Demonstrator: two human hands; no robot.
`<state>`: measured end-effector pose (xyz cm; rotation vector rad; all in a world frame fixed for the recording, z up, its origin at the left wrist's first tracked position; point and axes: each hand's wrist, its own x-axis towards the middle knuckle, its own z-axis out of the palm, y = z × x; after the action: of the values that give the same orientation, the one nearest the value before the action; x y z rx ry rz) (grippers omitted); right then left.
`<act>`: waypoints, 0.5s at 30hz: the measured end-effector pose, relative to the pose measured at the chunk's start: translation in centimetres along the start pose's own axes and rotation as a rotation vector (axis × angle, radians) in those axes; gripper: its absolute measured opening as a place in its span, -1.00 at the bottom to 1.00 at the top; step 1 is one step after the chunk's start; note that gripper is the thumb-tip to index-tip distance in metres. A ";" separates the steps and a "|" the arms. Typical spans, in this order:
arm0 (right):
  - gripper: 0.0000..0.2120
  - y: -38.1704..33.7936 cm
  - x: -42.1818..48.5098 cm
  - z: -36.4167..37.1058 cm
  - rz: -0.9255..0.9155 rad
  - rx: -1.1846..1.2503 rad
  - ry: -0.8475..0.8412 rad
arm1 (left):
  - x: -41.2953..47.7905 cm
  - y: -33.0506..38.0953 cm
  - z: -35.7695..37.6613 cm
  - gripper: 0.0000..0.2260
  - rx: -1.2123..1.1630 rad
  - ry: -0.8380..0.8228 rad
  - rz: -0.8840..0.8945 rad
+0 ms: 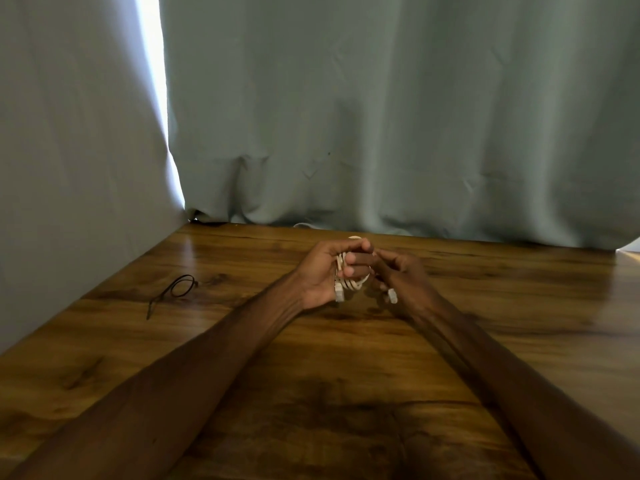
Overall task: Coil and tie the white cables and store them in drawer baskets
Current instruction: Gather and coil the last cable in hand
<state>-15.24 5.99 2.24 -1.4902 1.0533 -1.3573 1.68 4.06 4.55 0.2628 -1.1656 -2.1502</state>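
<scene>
**A:** Above the wooden counter (242,341) and in front of the grey curtain (381,116), we are holding the white cable (349,284) as a small coil.

**B:** How are we gripping it?

**A:** Our left hand (320,271) is curling its fingers (353,261) round the bundle, with one plug (338,294) hanging below the palm. Our right hand (403,277) is pinching the loose tail beside it, fingertips together, with a second plug (392,296) dangling underneath.

**B:** Which step are we calling this?

**A:** We are judging it the close of coiling, with tying not yet begun. The black tie (176,289) is lying on the counter, well off to the left.

**B:** And the next move?

**A:** We are reckoning the left hand must clamp the loops while the right lets go and fetches that tie. No drawer basket is showing.
</scene>
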 end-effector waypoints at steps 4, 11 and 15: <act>-0.73 0.3 -0.4 0.2 0.057 0.101 -0.036 | -0.2 0.0 0.9 -0.74 -0.191 -0.106 -0.036; -0.87 -0.2 -0.5 2.0 0.182 0.170 -0.072 | 1.1 -0.5 0.5 -0.78 -0.105 -0.060 0.024; -0.86 -0.5 -0.8 2.2 0.234 0.059 -0.101 | 1.9 -0.6 0.3 -0.77 -0.025 0.079 0.101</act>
<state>-13.03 7.01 2.33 -1.3329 1.0773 -1.1285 -0.15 3.27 4.53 0.2698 -1.0837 -2.0470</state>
